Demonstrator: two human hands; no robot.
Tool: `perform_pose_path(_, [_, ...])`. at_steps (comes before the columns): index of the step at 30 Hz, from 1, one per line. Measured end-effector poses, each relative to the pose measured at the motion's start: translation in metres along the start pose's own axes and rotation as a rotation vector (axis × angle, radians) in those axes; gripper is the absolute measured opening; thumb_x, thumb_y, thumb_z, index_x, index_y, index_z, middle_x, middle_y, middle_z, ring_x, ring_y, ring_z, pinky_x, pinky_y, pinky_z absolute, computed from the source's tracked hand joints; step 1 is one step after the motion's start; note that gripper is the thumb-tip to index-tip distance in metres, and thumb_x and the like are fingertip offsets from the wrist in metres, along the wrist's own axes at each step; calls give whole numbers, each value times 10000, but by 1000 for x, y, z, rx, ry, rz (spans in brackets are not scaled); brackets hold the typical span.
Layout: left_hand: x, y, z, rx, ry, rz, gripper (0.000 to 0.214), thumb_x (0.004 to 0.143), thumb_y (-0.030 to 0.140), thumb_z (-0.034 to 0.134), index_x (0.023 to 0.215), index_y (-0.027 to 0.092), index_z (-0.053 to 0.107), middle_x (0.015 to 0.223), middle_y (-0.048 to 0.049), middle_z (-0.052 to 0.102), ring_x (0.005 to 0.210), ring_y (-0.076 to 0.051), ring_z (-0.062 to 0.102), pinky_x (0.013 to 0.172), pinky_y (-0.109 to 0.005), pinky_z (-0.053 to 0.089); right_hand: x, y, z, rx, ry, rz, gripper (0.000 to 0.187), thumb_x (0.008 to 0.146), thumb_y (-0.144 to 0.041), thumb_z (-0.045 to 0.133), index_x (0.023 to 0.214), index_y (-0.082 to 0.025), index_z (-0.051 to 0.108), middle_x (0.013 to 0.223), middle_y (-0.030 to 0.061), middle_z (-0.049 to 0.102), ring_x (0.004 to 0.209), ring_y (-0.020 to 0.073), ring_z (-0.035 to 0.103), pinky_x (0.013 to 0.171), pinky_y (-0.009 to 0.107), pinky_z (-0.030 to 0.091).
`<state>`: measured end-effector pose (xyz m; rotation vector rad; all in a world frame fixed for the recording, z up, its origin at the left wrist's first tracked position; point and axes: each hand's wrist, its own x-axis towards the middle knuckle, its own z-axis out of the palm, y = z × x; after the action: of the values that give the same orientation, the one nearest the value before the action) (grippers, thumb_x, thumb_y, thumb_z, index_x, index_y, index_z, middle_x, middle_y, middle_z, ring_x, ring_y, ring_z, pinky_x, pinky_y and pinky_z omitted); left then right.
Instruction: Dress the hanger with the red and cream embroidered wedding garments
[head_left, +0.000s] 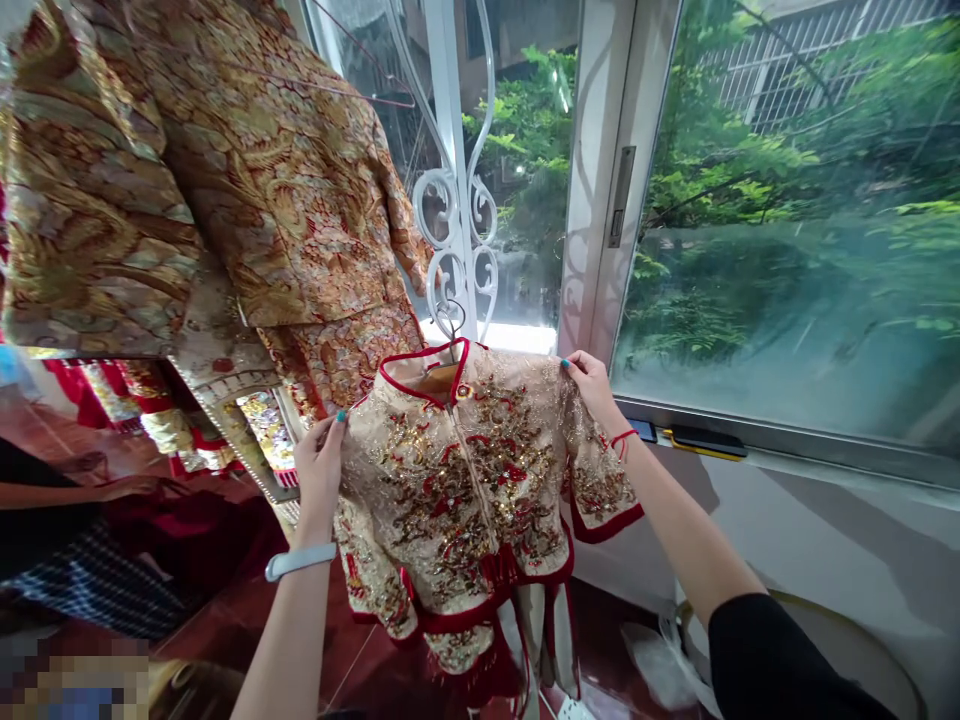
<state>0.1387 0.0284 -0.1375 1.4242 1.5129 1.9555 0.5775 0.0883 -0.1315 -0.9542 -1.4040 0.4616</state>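
An embroidered jacket [450,480], cream with gold beading and red trim, hangs in front of me on a hanger [451,318] whose hook sticks up above the collar. My left hand [321,455] pinches its shoulder on the left side. On the other shoulder, my right hand [591,385] is closed with thumb and fingers on the cloth. Below the jacket's hem, cream and red panels of a lower garment [532,630] hang down. What the hook rests on cannot be made out clearly against the white scrolled metalwork [454,210].
Large gold brocade garments [285,190] hang at the upper left. More red and gold clothes [165,420] hang beneath them. Another person's arm [82,492] reaches in from the left. A phone-like dark object [705,442] lies on the window sill. A clear plastic bag [660,665] lies low on the right.
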Motion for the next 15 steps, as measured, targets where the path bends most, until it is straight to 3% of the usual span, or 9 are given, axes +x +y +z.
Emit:
perform_pose_path(4, [3, 0, 1, -14, 31, -34, 445, 685, 571, 641, 829, 151, 673, 612, 36, 495, 576, -116, 383, 531, -243, 281, 3, 16, -2, -19, -72, 67, 465, 680, -665, 669, 670, -219, 537, 618, -19, 527, 596, 143, 444, 562, 263, 371])
perform_pose_path(7, [-4, -2, -3, -11, 46, -31, 466, 707, 601, 636, 849, 159, 678, 654, 24, 526, 619, -131, 439, 580, -251, 356, -8, 23, -4, -35, -45, 102, 496, 723, -719, 578, 698, -228, 521, 637, -21, 529, 611, 150, 475, 572, 259, 401])
perform_pose_path(9, [-19, -11, -12, -42, 64, 11, 471, 751, 598, 609, 960, 182, 678, 857, -25, 628, 802, -175, 550, 730, -276, 443, -32, 25, -6, -38, -24, 105, 491, 757, -715, 535, 832, -230, 567, 760, 4, 608, 704, 169, 555, 634, 263, 450])
perform_pose_path(12, [-57, -41, -36, -58, 21, 4, 617, 711, 554, 686, 1236, 248, 579, 1226, -73, 607, 1107, -232, 564, 919, -313, 456, -85, 34, -13, -65, -38, 97, 607, 672, -601, 693, 1140, -235, 566, 1064, 69, 678, 914, 226, 633, 765, 308, 501])
perform_pose_path(13, [-69, -53, -45, -4, -16, -37, 708, 648, 526, 753, 1269, 251, 557, 1240, -82, 605, 1108, -248, 575, 907, -325, 472, -102, 39, -17, -105, -46, 100, 643, 643, -533, 739, 1180, -226, 566, 1115, 92, 683, 948, 255, 642, 795, 342, 506])
perform_pose_path(15, [-85, -76, -62, 80, -36, -92, 662, 626, 525, 759, 1189, 209, 614, 1109, -89, 667, 987, -263, 627, 845, -353, 503, -125, 52, -28, -241, -29, 107, 451, 711, -478, 673, 1075, -214, 639, 1031, 107, 727, 921, 301, 655, 809, 407, 506])
